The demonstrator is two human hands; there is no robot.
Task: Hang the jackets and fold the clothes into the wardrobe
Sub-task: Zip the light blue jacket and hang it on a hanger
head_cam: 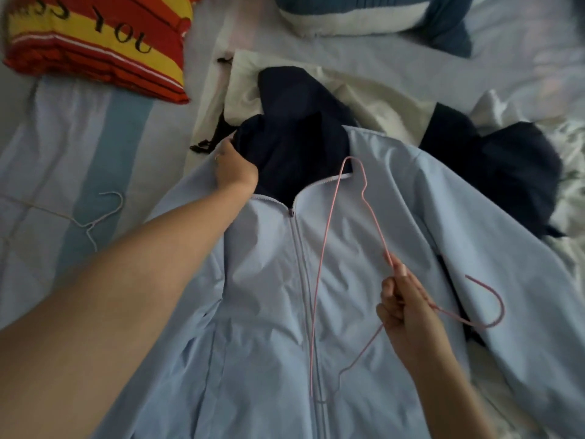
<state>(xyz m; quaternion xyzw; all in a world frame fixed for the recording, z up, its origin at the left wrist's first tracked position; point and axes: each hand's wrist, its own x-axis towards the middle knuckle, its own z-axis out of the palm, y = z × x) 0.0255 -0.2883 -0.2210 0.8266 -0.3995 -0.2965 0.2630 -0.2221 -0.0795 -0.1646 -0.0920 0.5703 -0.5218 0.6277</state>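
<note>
Pale blue zip jacket point(269, 296) lies front-up at centre of view, its dark navy hood point(294, 147) pointing to 12 o'clock. Left hand point(234, 169), at 11 o'clock, has its fingers curled on the hood's edge at the collar; right hand point(408, 308), at 4 o'clock, is fisted round a pink wire hanger point(386, 253) held over the jacket's chest. A second wire hanger point(95, 220) lies on the striped sheet point(79, 137) at 9 o'clock, apart from the jacket.
</note>
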